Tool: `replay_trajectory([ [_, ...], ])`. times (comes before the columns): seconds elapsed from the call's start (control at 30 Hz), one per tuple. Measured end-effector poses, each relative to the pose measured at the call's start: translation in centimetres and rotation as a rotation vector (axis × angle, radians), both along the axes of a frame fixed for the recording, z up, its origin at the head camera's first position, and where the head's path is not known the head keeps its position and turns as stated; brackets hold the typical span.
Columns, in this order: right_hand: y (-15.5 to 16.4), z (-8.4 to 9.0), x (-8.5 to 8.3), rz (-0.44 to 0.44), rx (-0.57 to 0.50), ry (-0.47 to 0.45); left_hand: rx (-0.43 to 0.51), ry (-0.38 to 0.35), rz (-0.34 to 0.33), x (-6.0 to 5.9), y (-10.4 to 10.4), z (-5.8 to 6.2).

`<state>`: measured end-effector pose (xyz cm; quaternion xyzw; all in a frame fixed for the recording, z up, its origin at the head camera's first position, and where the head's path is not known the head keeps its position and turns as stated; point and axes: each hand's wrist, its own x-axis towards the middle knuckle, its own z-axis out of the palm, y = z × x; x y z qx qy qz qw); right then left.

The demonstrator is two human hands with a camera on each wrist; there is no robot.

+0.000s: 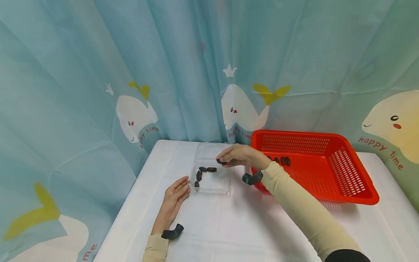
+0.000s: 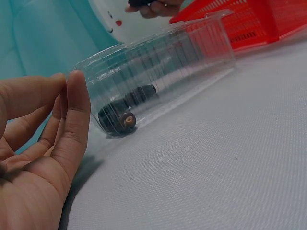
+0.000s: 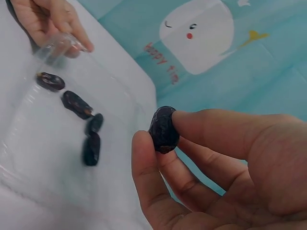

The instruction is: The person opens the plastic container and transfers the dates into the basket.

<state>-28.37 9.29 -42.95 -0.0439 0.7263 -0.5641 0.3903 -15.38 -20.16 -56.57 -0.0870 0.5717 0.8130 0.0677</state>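
My right hand pinches a dark, wrinkled date between thumb and fingertips, above the clear plastic box. Inside this box several dates lie along its left side and across toward the middle; one of them, a dark date, sits nearest the left corner. My left hand is at the box's near left corner, its thumb and fingertips pinching the thin rim. In the left wrist view the dates show through the clear wall.
A red perforated basket stands on the right of the white-covered table, with several more dates at its left end, partly hidden by my right arm. Behind the table hangs a blue curtain printed with whales.
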Motion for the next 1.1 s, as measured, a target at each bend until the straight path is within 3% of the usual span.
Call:
replay_trajectory([
  [0.33, 3.7, 1.9, -1.1, 0.022, -0.016, 0.059, 0.001, 0.001, -0.007, -0.1, 0.0, -0.1],
  [0.53, 6.2, 2.5, -2.0, -0.031, -0.001, 0.057, 0.005, -0.003, -0.005, -0.1, 0.0, 0.0],
  [1.1, 13.1, 1.7, -2.1, -0.012, 0.046, 0.081, 0.009, -0.003, -0.003, 0.0, 0.0, 0.1],
])
